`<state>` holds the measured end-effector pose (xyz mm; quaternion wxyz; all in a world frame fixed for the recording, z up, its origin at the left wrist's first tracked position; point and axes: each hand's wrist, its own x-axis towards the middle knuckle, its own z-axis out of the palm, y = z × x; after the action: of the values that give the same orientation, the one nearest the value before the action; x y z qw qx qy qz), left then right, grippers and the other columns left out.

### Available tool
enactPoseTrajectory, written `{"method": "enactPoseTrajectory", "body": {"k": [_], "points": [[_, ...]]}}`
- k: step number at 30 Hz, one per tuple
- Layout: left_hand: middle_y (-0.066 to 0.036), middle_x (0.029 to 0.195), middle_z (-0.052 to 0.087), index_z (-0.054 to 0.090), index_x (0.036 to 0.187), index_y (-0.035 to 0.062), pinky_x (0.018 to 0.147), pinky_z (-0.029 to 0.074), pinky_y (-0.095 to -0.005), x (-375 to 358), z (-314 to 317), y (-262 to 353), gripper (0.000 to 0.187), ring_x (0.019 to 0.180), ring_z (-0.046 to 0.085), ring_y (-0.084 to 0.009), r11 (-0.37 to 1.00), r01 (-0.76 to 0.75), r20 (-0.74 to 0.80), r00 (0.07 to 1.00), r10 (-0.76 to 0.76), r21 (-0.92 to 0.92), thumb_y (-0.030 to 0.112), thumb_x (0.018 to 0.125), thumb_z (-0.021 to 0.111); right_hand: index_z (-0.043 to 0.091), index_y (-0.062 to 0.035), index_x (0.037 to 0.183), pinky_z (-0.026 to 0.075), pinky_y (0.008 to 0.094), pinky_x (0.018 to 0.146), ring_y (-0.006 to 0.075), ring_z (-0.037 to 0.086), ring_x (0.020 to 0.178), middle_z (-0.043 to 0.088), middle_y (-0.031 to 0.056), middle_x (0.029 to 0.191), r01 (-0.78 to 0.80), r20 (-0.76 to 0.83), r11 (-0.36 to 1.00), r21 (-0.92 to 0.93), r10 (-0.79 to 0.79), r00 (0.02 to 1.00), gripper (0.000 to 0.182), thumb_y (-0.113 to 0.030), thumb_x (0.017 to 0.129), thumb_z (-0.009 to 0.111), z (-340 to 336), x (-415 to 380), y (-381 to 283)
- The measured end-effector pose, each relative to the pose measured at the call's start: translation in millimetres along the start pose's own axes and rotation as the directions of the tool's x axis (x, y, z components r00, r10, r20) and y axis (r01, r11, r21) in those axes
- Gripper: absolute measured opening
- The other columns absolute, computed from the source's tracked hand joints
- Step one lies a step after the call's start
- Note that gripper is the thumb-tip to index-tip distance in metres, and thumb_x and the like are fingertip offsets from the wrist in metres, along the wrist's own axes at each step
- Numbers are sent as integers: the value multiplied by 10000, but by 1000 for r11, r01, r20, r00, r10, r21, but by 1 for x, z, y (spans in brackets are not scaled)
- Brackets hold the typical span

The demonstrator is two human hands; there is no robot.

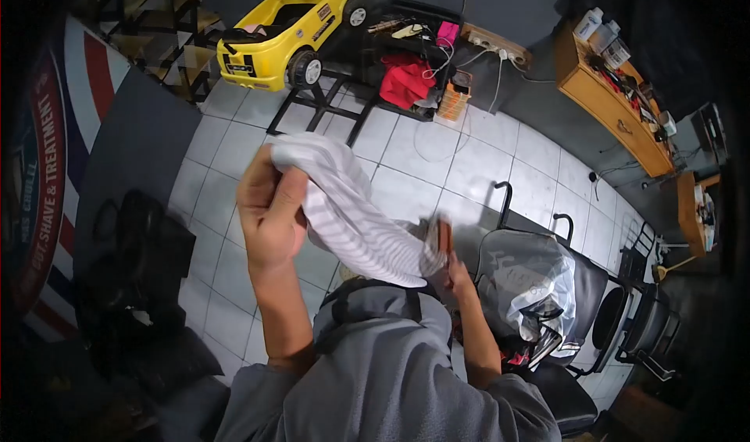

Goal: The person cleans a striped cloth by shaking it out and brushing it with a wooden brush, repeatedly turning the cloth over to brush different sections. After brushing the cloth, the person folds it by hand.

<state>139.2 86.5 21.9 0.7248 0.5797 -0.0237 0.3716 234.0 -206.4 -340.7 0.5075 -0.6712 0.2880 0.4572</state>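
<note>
A white and grey striped cloth (351, 215) hangs stretched in front of my body. My left hand (273, 212) is closed on its upper left end, thumb pressed over the fabric. Lower down on the right, my right hand (456, 276) is closed around a narrow brown brush-like object (444, 239). Motion blurs that object, and its pale side overlaps the cloth's right end. I cannot tell its exact kind.
A yellow toy car (289, 32) stands ahead on the left, beside a black metal frame (324, 110). Near the wall lies a red cloth (406, 81). To my right, a chair holds a clear plastic bag (531, 278). A wooden cabinet (617, 122) carries bottles.
</note>
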Motion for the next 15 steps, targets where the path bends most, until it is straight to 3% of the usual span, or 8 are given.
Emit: {"method": "enactPoseTrajectory", "body": {"k": [1,3,6,8,9,12,14,15], "points": [[-88,964,597,547,999,-47,794,428,-246,-1,3,-1,150,871,555,-119,999,42,35,998,-43,35,36,875,538,395,-139,675,201,235,293,77,256,330,294,-42,485,98,277,959,266,-173,945,448,-504,930,349,6,-33,-21],[-101,941,608,567,935,-63,770,422,-235,-1,6,-4,116,834,557,-127,991,102,142,983,-114,90,18,854,550,357,-154,696,184,211,304,46,228,364,276,-55,529,107,396,843,526,-355,847,439,-522,933,325,37,-124,-76],[-98,922,610,576,910,-62,762,419,-231,-1,16,-2,105,822,553,-132,983,123,253,955,-155,139,12,836,568,333,-141,679,184,207,314,55,227,363,275,-50,530,119,607,809,575,-520,601,459,-514,943,286,58,-197,-110],[-109,878,620,588,872,-61,752,422,-235,1,18,3,88,799,568,-145,969,86,336,927,-163,233,-1,807,591,344,-114,683,217,204,359,57,251,405,303,-42,549,474,681,796,377,-585,441,459,-482,954,296,72,-211,-123],[-115,874,624,590,866,-61,749,425,-238,1,15,3,88,793,574,-148,963,54,382,911,-155,264,-2,801,595,377,-82,699,258,215,414,62,288,468,330,-34,570,704,602,656,272,-687,407,447,-437,964,320,83,-210,-123],[-115,830,624,593,832,-53,703,430,-236,0,13,4,103,759,584,-157,965,-66,303,953,-15,254,24,774,628,476,-19,715,351,272,481,142,404,496,440,16,572,779,603,616,115,-667,438,439,-377,954,390,96,-149,-116],[-100,814,619,593,830,-47,690,427,-227,-7,5,-4,115,752,580,-154,973,-152,128,983,131,175,40,769,638,581,22,788,432,381,574,318,555,585,602,156,669,903,487,304,-305,-764,422,474,-389,940,401,87,-82,-88],[-104,878,607,574,918,-35,739,424,-254,-10,0,-6,165,814,575,-169,978,-172,71,984,164,121,44,782,625,609,13,852,448,417,643,374,574,696,614,201,754,839,496,265,-475,-707,504,490,-422,927,398,76,-40,-66]]}}
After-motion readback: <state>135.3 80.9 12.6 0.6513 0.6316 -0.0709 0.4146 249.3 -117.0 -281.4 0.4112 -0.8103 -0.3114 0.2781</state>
